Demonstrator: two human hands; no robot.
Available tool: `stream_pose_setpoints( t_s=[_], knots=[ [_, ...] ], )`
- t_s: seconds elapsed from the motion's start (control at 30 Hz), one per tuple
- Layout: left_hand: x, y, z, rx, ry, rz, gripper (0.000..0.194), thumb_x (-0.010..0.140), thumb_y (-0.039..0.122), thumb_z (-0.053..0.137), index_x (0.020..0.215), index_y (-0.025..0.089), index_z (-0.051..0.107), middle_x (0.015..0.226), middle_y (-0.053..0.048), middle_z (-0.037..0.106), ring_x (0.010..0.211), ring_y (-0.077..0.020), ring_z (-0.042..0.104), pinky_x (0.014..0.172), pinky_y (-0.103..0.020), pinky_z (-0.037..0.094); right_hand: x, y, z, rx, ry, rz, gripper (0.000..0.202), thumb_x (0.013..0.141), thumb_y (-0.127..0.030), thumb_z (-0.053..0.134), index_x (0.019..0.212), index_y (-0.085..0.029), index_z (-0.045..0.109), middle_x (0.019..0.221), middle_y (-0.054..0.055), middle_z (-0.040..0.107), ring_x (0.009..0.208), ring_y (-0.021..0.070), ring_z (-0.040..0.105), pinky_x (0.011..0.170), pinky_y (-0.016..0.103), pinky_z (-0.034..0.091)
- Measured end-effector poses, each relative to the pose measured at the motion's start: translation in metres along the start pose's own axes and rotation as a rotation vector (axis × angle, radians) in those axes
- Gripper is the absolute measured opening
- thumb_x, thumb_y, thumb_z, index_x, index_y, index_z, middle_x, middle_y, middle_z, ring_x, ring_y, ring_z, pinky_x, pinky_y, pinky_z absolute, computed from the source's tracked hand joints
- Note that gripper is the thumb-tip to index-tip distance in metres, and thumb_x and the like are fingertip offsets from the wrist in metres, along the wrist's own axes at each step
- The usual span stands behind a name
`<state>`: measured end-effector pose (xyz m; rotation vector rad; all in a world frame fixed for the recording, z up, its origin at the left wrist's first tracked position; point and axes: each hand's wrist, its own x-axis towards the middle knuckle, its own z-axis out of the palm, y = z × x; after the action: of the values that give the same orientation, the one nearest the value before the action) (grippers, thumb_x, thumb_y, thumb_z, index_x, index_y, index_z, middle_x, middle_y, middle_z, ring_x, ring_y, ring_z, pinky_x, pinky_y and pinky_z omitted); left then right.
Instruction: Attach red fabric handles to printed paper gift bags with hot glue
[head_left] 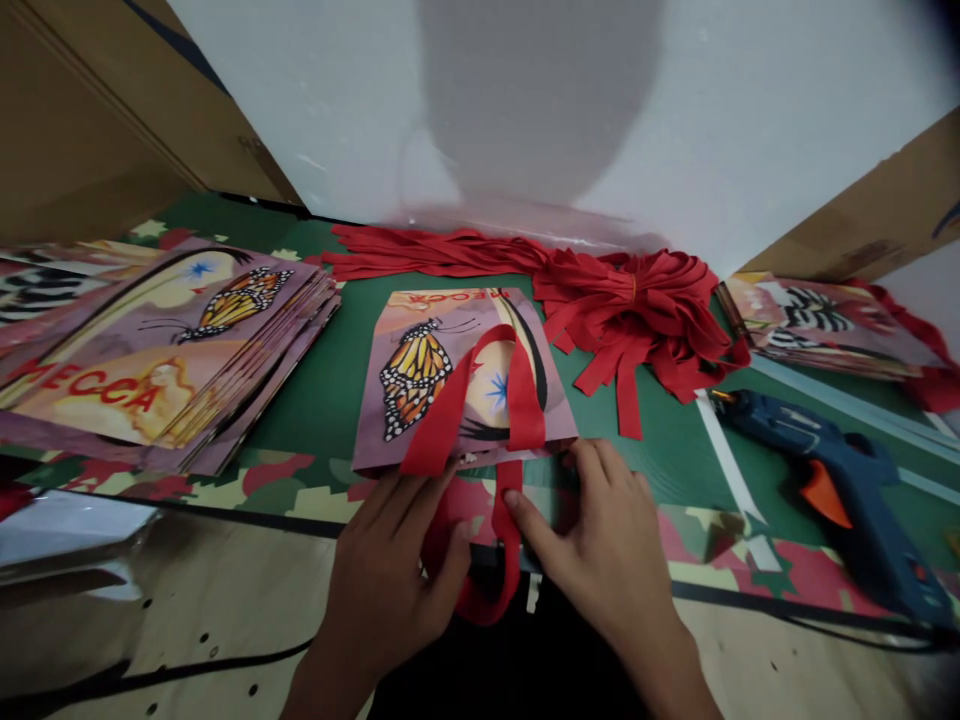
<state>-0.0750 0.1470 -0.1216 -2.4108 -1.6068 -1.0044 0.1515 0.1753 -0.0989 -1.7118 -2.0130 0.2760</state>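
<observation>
A printed paper bag point(409, 345) with a butterfly and red lettering lies flat, its mouth towards me. One red ribbon handle point(529, 390) loops over its front; a second red ribbon loop point(510, 560) hangs from the mouth over the table edge. My left hand point(409, 560) is closed at the left of the mouth, fingertips at the bag's edge beside the ribbon, thumb bent inward. My right hand point(611, 535) grips the right corner of the mouth, its thumb against the lower ribbon. Fingertips of both hands are partly hidden.
At left stands a stack of printed bags point(172, 340). Behind the bag lies a heap of red ribbons point(630, 300). A blue glue gun point(832, 460) rests at right, its cable running off the edge. More printed bags point(832, 320) lie at back right, near cardboard point(870, 200).
</observation>
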Motion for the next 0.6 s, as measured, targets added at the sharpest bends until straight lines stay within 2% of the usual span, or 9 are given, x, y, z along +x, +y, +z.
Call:
stream_pose_setpoints(
  t_s=[0.13,0.2,0.23,0.3,0.37,0.4,0.47,0.53,0.6],
  knots=[
    [-0.002,0.000,-0.002,-0.085,-0.019,-0.037,0.044,0.105,0.018,0.056,0.149,0.016,0.058,0.132,-0.014,0.077,0.120,-0.0295,0.073,0.111,-0.046,0.054,-0.002,0.006,-0.002,0.082,-0.025,-0.020,0.049,0.102,-0.059,0.068,0.134,-0.022,0.062,0.124,0.013,0.071,0.110,0.0353,0.068,0.089,0.049,0.048],
    [-0.005,0.001,-0.002,-0.171,0.043,-0.051,0.042,0.104,0.012,0.056,0.146,0.019,0.061,0.134,-0.012,0.076,0.124,-0.0270,0.071,0.113,-0.044,0.054,-0.003,0.009,-0.005,0.159,-0.041,-0.007,0.051,0.102,-0.059,0.069,0.137,-0.023,0.062,0.124,0.012,0.071,0.112,0.0353,0.068,0.091,0.051,0.049],
    [-0.007,0.001,-0.003,-0.225,0.108,-0.070,0.040,0.103,0.009,0.058,0.141,0.021,0.064,0.132,-0.010,0.076,0.124,-0.0251,0.071,0.113,-0.043,0.054,-0.002,0.010,-0.007,0.205,-0.054,0.010,0.051,0.103,-0.059,0.068,0.138,-0.023,0.063,0.124,0.012,0.072,0.112,0.0351,0.068,0.092,0.051,0.050],
    [-0.009,-0.003,-0.004,-0.332,0.314,-0.174,0.034,0.100,0.007,0.062,0.128,0.024,0.070,0.126,-0.006,0.073,0.121,-0.0220,0.070,0.111,-0.039,0.055,0.003,0.010,-0.011,0.316,-0.067,0.051,0.052,0.104,-0.059,0.066,0.143,-0.024,0.063,0.125,0.012,0.073,0.111,0.0339,0.069,0.095,0.052,0.053],
    [-0.008,-0.010,-0.006,-0.430,0.497,-0.364,0.032,0.097,0.012,0.071,0.126,0.026,0.070,0.129,-0.006,0.068,0.121,-0.0215,0.068,0.110,-0.038,0.057,0.012,0.010,-0.014,0.435,-0.049,0.092,0.057,0.103,-0.057,0.067,0.150,-0.025,0.061,0.131,0.012,0.073,0.113,0.0326,0.069,0.097,0.051,0.056],
    [-0.005,-0.015,-0.008,-0.476,0.533,-0.459,0.038,0.095,0.016,0.075,0.130,0.027,0.068,0.136,-0.007,0.065,0.126,-0.0227,0.067,0.111,-0.039,0.058,0.018,0.009,-0.015,0.497,-0.036,0.103,0.062,0.101,-0.056,0.069,0.155,-0.026,0.058,0.137,0.012,0.072,0.116,0.0324,0.070,0.099,0.051,0.057],
    [0.004,-0.026,-0.012,-0.570,0.472,-0.587,0.058,0.090,0.023,0.080,0.145,0.029,0.061,0.153,-0.011,0.059,0.143,-0.0274,0.060,0.119,-0.045,0.055,0.033,0.008,-0.014,0.626,-0.031,0.097,0.072,0.097,-0.051,0.075,0.161,-0.026,0.053,0.152,0.013,0.067,0.127,0.0325,0.069,0.106,0.050,0.057],
    [0.015,-0.036,-0.015,-0.645,0.365,-0.605,0.077,0.088,0.028,0.082,0.158,0.030,0.052,0.168,-0.013,0.050,0.160,-0.0313,0.047,0.129,-0.051,0.047,0.047,0.008,-0.009,0.760,-0.070,0.061,0.079,0.095,-0.045,0.076,0.167,-0.026,0.047,0.165,0.012,0.058,0.142,0.0320,0.062,0.117,0.049,0.053],
    [0.025,-0.041,-0.016,-0.718,0.287,-0.596,0.087,0.087,0.031,0.081,0.166,0.029,0.043,0.178,-0.014,0.040,0.168,-0.0325,0.035,0.136,-0.055,0.037,0.058,0.007,-0.003,0.855,-0.117,0.035,0.083,0.095,-0.039,0.075,0.170,-0.026,0.042,0.171,0.010,0.053,0.152,0.0304,0.055,0.124,0.048,0.048]
  ],
)
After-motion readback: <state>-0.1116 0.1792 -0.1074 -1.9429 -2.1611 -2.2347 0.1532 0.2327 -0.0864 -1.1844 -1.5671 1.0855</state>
